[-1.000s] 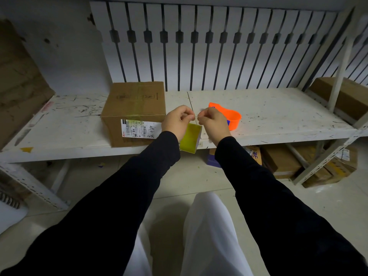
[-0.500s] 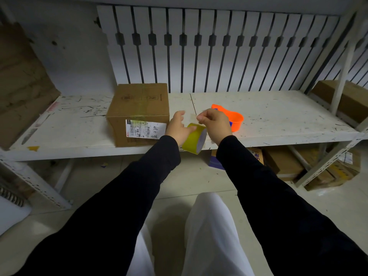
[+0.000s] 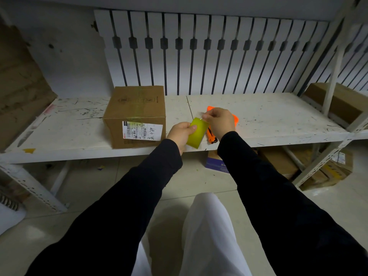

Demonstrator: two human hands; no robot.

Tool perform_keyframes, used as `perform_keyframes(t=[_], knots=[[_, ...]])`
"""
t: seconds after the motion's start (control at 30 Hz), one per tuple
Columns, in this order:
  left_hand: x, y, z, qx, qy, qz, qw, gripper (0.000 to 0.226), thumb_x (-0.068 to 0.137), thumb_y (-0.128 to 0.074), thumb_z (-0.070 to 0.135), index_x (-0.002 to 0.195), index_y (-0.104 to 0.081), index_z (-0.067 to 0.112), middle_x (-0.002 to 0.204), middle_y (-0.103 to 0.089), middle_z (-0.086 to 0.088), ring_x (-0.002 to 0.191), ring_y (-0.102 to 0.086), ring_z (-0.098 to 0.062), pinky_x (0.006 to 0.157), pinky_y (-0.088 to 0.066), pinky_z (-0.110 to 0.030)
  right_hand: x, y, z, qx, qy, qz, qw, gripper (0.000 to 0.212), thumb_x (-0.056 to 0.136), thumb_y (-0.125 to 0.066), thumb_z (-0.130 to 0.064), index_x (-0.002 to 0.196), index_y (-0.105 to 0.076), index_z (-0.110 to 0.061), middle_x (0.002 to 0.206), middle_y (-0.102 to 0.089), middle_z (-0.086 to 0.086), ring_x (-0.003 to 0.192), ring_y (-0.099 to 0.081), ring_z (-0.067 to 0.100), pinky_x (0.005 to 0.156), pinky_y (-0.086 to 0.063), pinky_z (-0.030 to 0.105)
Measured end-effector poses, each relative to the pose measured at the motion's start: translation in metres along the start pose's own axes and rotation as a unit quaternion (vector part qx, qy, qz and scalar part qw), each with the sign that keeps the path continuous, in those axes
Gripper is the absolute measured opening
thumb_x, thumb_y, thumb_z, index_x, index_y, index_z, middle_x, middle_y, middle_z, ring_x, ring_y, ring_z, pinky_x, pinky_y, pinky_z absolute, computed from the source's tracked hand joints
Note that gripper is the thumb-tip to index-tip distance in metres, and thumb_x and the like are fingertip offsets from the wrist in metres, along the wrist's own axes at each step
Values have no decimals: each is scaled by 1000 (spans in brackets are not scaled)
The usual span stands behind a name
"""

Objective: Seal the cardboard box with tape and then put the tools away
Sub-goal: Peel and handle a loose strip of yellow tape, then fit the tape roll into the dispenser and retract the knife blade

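Note:
A brown cardboard box (image 3: pixel 137 108) with a white shipping label stands on the white shelf (image 3: pixel 268 120), left of centre; a yellowish tape strip runs over its top. My left hand (image 3: pixel 180 133) grips a yellow roll of tape (image 3: pixel 197 133) just right of the box, near the shelf's front edge. My right hand (image 3: pixel 220 122) pinches the tape's loose end at the roll's upper corner. An orange tool (image 3: pixel 212 136) lies on the shelf under my right hand, mostly hidden by it.
A white slatted panel (image 3: pixel 209 52) leans behind the shelf. More cardboard boxes (image 3: pixel 278 162) sit on the floor below, and one box (image 3: pixel 342 102) stands at the far right past a shelf post (image 3: pixel 332 76). Flattened cardboard (image 3: pixel 18 86) leans at left.
Both hands have shifted forward over the shelf's front edge. The tape roll has turned so its broad yellow side faces me, and my right hand has moved up over the orange tool.

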State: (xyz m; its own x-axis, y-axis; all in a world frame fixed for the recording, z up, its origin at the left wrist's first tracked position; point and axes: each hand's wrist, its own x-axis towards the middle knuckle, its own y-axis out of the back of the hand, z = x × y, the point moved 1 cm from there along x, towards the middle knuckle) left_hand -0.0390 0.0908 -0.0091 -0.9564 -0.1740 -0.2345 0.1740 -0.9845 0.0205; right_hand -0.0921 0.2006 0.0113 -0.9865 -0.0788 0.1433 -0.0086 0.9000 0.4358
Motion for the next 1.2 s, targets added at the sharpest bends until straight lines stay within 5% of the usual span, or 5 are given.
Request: perform_keyframes(t=[0.33, 0.47, 0.73, 0.93, 1.2], knots=[[1, -12, 6, -36, -27, -7, 999, 23, 96, -48, 16, 114, -54, 3, 106, -52, -11, 102, -51, -28, 95, -46, -49, 4, 9, 3, 125, -61, -36, 990, 12, 92, -51, -28, 100, -53, -19, 103, -55, 3, 105, -53, 24, 102, -46, 46], [4, -24, 14, -18, -30, -21, 999, 6, 94, -51, 14, 92, -53, 9, 97, -55, -11, 93, -53, -27, 94, -48, -46, -2, 12, 15, 109, -55, -94, 988, 45, 87, -56, -43, 124, -48, -19, 117, -53, 3, 98, -56, 20, 89, -47, 41], [25, -49, 9, 112, -96, -3, 989, 29, 81, -70, 15, 63, -48, 21, 70, -49, -1, 80, -49, -24, 72, -43, -35, 10, 37, 35, 130, -14, -94, 987, 26, 100, -35, -17, 103, -58, -8, 93, -57, 2, 80, -52, 7, 67, -46, 9], [44, -63, 14, 159, -111, 31, 981, 34, 79, -71, 7, 111, -62, 5, 136, -38, -16, 124, -44, -30, 106, -44, -43, 22, 58, 58, 123, -3, -77, 989, 9, 90, -54, -9, 92, -59, -15, 100, -57, 6, 86, -55, 18, 62, -47, 15], [76, -97, 20, 108, -109, 17, 988, 78, 84, -59, -5, 146, -18, 19, 140, -41, -10, 124, -48, -27, 101, -46, -38, 46, 70, 76, 121, -27, 42, 991, 9, 80, -67, -6, 88, -69, -6, 88, -62, 5, 87, -56, 20, 72, -48, 24]])
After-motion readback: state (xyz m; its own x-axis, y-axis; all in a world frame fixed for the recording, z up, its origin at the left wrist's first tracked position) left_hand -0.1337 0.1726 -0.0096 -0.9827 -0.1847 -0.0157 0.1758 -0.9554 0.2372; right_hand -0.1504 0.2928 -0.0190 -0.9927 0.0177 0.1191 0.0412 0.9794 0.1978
